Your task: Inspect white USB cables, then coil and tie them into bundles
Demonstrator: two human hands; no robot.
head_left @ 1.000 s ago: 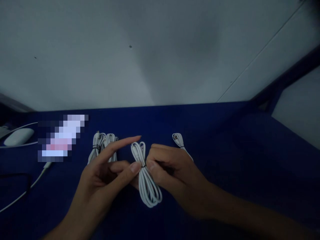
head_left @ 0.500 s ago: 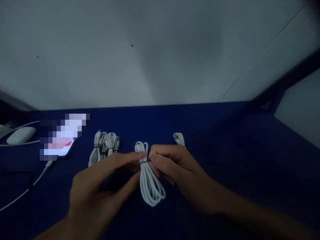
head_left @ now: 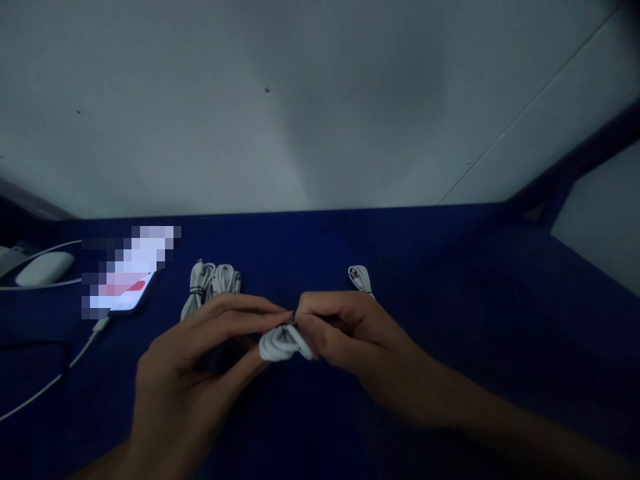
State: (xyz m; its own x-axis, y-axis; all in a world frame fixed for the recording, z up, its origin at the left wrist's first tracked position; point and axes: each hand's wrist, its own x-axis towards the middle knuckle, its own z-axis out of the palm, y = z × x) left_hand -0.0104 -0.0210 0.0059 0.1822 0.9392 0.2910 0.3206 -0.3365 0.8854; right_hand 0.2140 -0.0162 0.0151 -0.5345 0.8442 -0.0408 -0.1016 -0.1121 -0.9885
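A coiled white cable (head_left: 280, 347) is held up between my hands, its looped end turned toward me. My left hand (head_left: 187, 367) is closed on the coil from the left, thumb below and fingers above. Around the coil runs a black twist tie (head_left: 288, 324). My right hand (head_left: 355, 333) pinches at the tie's end with thumb and bent forefinger, against the coil's right side. The far end of the cable is hidden behind the fingers.
Tied white cables (head_left: 200, 283) lie behind my left hand, and another coiled cable (head_left: 360, 277) lies beyond my right. A lit phone (head_left: 133, 300) with a charging cord (head_left: 83, 353) rests at left, near a white rounded case (head_left: 45, 269). A pale wall (head_left: 300, 133) rises behind the blue table (head_left: 425, 267).
The coil has tilted so its loops, earlier hanging down, now point toward me. My left fingers have shifted over its top. My right hand keeps its pinch at the tie.
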